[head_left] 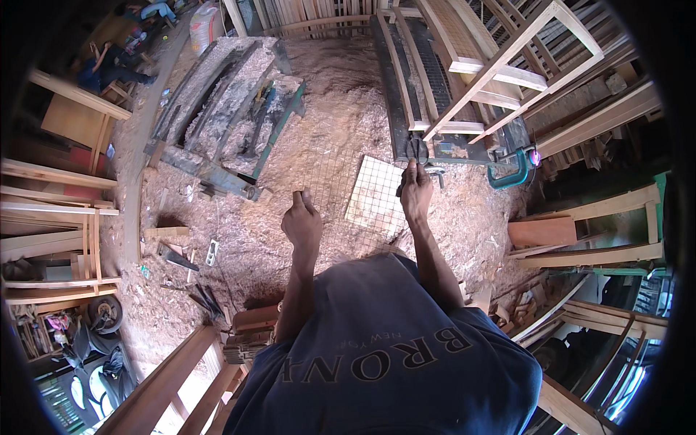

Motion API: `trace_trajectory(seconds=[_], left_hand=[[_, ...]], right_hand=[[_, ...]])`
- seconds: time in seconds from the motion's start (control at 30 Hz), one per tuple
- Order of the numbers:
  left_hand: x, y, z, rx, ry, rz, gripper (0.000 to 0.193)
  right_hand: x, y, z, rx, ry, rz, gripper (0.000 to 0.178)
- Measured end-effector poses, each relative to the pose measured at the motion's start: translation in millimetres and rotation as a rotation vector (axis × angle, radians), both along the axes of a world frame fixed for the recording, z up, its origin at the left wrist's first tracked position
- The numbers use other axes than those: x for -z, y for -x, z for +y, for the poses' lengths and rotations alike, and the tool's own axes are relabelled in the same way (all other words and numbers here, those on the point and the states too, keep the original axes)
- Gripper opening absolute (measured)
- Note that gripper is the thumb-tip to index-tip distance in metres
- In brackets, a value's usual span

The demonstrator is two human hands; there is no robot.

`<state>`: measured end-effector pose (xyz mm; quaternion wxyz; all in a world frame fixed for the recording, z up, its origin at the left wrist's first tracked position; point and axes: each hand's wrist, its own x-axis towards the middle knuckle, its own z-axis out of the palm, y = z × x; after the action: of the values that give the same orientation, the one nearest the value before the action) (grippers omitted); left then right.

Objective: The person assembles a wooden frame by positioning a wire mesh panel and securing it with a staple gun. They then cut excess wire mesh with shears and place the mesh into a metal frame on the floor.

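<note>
A: Clock read from mid-view. What do your hands have?

B: Your right hand [415,192], at two, is closed around a dark pliers-like tool [415,148], its head pointing up and away from you. The grip sits behind the head, probably to leave the working end free. The head overlaps the workbench edge in view; contact can't be told.

A: And your left?

B: Your left hand [302,220], at nine, has its fingers curled in, knuckles up. Whether wire is pinched in them, I can't tell. The hands are well apart, with the wire mesh [357,203] between them, near centre. That spread would suit steadying a springy sheet.

A: Why does the grid show best at one o'clock?

B: A pale panel [384,210] lies behind it there; the thin wires nearly vanish over the floor. Why the panel lies there is unclear.

A: Surface and room?

B: Your floor [254,239] is thick with pinkish-brown shavings. At one, a dark workbench [399,109] carries pale timber frames [500,76], perhaps parked there to stay off the litter. Toward half past two, a teal C-clamp [516,177] hangs at its corner. At ten, a shavings-strewn bench [217,109]; beyond it, a seated person [109,65]. At eleven, a bulging sack [206,29].
</note>
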<state>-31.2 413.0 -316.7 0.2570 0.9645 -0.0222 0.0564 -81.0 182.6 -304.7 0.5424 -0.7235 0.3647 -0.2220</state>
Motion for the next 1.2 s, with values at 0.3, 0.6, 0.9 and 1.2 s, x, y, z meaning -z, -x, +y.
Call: trace_trajectory(seconds=[0.3,0.6,0.9,1.2], left_hand=[[46,12,19,0.312,0.150,-0.009,0.025],[52,27,40,0.483,0.333,0.131,0.026],[42,46,43,0.457,0.525,0.256,0.032],[38,69,48,0.321,0.580,0.436,0.038]], right_hand=[[10,22,-26,0.047,0.117,0.074,0.055],[43,44,-39,0.040,-0.042,-0.019,0.045],[48,49,-46,-0.014,-0.005,0.074,0.043],[41,49,-44,-0.044,0.015,0.109,0.045]])
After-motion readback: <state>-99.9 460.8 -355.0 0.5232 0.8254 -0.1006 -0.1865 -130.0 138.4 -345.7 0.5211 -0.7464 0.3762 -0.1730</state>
